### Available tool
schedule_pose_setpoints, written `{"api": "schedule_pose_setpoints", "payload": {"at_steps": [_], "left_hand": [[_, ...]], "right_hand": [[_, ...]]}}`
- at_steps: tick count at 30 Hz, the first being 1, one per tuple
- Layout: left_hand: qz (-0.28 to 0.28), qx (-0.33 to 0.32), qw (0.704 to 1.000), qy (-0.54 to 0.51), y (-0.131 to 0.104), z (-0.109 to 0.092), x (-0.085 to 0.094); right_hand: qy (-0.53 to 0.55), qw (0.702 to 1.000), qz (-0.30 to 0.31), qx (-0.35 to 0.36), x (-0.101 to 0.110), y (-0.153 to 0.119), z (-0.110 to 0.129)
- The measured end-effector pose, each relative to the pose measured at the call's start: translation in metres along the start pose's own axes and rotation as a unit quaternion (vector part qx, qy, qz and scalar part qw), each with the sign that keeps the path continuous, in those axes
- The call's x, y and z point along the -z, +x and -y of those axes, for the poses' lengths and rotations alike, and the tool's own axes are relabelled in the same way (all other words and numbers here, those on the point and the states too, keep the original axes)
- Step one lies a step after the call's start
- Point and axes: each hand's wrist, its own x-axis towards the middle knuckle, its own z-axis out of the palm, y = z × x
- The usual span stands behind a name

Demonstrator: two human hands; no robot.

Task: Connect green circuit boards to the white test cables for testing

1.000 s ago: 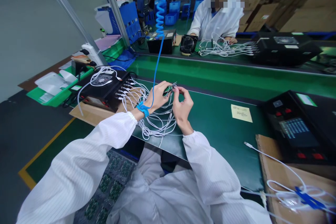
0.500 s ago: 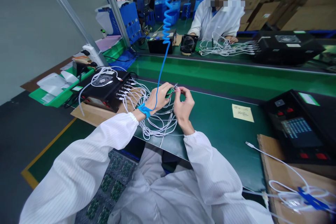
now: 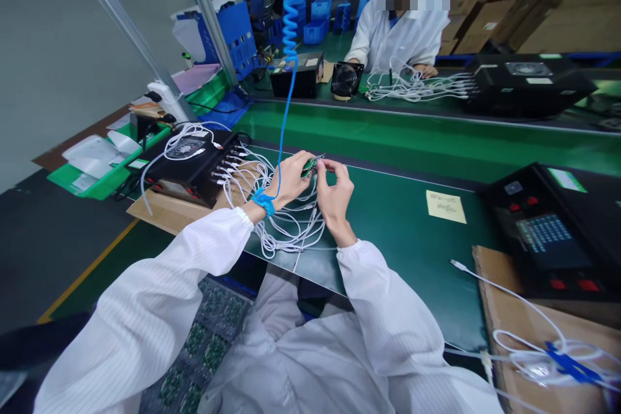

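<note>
The fingers of the left hand (image 3: 291,178) are closed around a small green circuit board (image 3: 307,170), pinching it just above the surface (image 3: 388,226). The thumb and index finger of the right hand (image 3: 336,191) press together at the board's near-right edge; the view is too small there to tell whether they also grip a plug. A blue wrist strap (image 3: 263,202) circles the wrist left of the board, its coiled cord (image 3: 290,19) rising beyond it.

Below the board and to its left lies a tangle of white cables (image 3: 286,248), leading to a black box (image 3: 204,168) well to the board's left. To the board's right are a yellow note (image 3: 446,207) and, farther off, a black unit with a lit screen (image 3: 543,236). Nearer the person than the board, a plastic tray (image 3: 216,325) of more boards sits by the lap. Across from the board, a co-worker (image 3: 402,35) in a white coat sits behind another workplace.

A sideways push from the right fingers could twist the board out of the left pinch or strain a connector. The tangled cables could snag and tug, and the strap's cord could catch if the wrist turns.
</note>
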Motion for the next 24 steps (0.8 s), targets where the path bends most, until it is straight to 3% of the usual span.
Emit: {"api": "schedule_pose_setpoints", "payload": {"at_steps": [9, 13, 19, 24], "left_hand": [[-0.003, 0.003, 1.000, -0.002, -0.003, -0.003, -0.008], [-0.022, 0.017, 0.998, -0.056, 0.001, -0.004, -0.007], [-0.085, 0.117, 0.976, -0.160, 0.008, 0.008, 0.011], [-0.101, 0.144, 0.951, -0.254, 0.011, 0.021, 0.025]], "right_hand": [[-0.027, 1.000, 0.000, -0.003, 0.001, 0.002, 0.000], [-0.001, 1.000, 0.025, -0.017, 0.001, 0.002, 0.000], [-0.032, 0.999, 0.014, -0.026, 0.002, 0.003, -0.015], [-0.054, 0.986, 0.154, -0.025, 0.001, 0.003, -0.036]]}}
